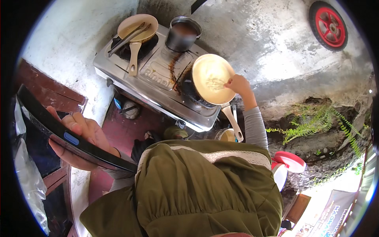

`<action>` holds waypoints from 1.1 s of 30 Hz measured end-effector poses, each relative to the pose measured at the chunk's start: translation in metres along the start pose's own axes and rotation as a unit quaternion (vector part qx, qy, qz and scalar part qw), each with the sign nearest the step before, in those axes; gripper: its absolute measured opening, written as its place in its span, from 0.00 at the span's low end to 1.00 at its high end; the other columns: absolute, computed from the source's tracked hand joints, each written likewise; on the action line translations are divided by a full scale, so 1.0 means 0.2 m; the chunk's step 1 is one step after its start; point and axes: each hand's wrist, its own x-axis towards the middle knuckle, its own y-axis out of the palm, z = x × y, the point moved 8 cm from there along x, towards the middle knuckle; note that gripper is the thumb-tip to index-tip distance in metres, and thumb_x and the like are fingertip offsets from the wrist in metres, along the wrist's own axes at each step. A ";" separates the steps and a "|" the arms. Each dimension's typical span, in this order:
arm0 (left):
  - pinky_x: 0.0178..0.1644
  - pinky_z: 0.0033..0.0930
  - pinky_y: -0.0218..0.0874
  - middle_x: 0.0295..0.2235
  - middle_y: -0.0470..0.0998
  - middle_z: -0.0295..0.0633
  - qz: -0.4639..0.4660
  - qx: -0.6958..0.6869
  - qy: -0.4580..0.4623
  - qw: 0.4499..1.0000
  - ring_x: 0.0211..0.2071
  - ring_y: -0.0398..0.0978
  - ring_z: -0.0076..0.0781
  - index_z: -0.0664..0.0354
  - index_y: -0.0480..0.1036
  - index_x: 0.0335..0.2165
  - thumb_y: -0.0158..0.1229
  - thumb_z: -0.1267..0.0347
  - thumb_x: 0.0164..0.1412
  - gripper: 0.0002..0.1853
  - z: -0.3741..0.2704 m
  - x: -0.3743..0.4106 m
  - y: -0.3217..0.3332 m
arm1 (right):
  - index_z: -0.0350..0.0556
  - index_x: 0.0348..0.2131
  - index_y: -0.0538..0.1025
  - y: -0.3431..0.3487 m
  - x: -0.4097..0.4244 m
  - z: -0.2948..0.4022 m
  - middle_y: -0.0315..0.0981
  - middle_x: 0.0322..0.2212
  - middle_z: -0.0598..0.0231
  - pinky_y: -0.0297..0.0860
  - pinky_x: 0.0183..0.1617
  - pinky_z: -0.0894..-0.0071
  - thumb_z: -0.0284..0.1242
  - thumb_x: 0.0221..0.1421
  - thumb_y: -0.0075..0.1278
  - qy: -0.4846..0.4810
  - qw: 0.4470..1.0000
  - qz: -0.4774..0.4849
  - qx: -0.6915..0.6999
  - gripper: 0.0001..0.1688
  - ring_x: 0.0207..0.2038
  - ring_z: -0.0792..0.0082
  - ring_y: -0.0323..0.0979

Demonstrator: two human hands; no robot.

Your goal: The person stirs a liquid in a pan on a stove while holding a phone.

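Observation:
My right hand grips a wire whisk that rests in pale yellow batter or liquid in a cream-coated frying pan. The pan sits over the right burner of a two-burner Rinnai gas stove, its handle pointing toward me. My left hand holds a dark, flat, phone-like device, seen edge-on. Over the left burner is a second cream frying pan with metal tongs lying across it. A dark metal pot with brownish contents stands at the back of the stove.
A container is below the stove's right end. Concrete walls stand behind and beside the stove. A red-rimmed wheel is at upper right, a fern at right, and a red lid below it. Plastic sheeting hangs at left.

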 end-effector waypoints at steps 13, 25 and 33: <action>0.16 0.20 0.52 0.27 0.69 0.53 0.045 -0.034 -0.033 0.998 0.17 0.57 0.26 0.74 0.48 0.51 0.38 0.62 0.58 0.29 0.03 0.02 0.03 | 0.49 0.23 0.77 0.01 0.08 0.25 0.73 0.23 0.59 0.66 0.34 0.66 0.40 0.38 0.51 -0.099 0.989 -0.086 0.065 0.15 0.28 0.62 0.71; 0.15 0.20 0.51 0.26 0.69 0.52 0.031 -0.044 -0.028 0.998 0.16 0.57 0.25 0.75 0.50 0.50 0.39 0.63 0.58 0.28 0.04 0.04 0.02 | 0.48 0.21 0.76 0.03 0.03 -0.16 0.73 0.20 0.59 0.66 0.32 0.66 0.42 0.35 0.54 0.032 0.994 -0.001 -0.104 0.16 0.27 0.62 0.72; 0.15 0.19 0.51 0.26 0.69 0.51 0.029 -0.023 -0.026 0.999 0.16 0.57 0.24 0.75 0.50 0.50 0.39 0.63 0.58 0.28 0.03 0.03 0.01 | 0.52 0.24 0.77 -0.01 0.00 0.05 0.73 0.26 0.62 0.68 0.36 0.65 0.42 0.36 0.53 -0.017 1.000 -0.008 0.004 0.16 0.32 0.63 0.72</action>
